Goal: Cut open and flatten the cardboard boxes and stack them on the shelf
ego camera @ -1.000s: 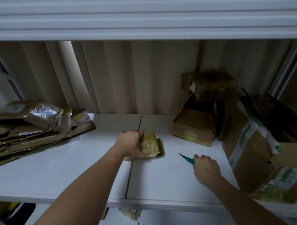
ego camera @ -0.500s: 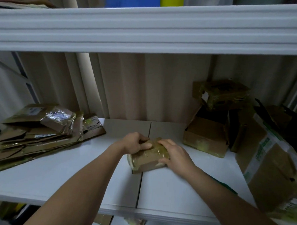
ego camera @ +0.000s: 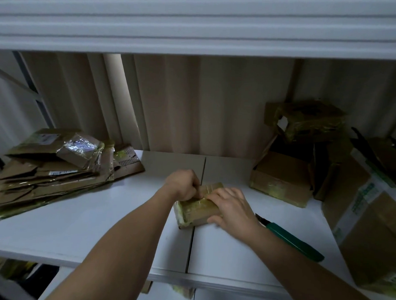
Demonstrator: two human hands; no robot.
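Both hands on the small taped box (ego camera: 198, 207) — left hand (ego camera: 184, 184) pinching its tape, right hand (ego camera: 230, 207) flat, pressing

Both forearms reach forward. Left hand (ego camera: 184, 184) is curled, fingertips pinching; right hand (ego camera: 230, 207) lies spread, palm down, just beside them.

The shelf (ego camera: 89, 222) is plain white, with a ribbed white edge on the board above. The small box (ego camera: 197, 210) is brown cardboard under glossy yellowish tape. The knife (ego camera: 295, 239) has a green handle and a dark tip. The stack of flattened cardboard (ego camera: 45, 176) is brown with silvery shiny film and white labels. The large box (ego camera: 370, 214) is brown with white tape printed in green, perhaps lettering.
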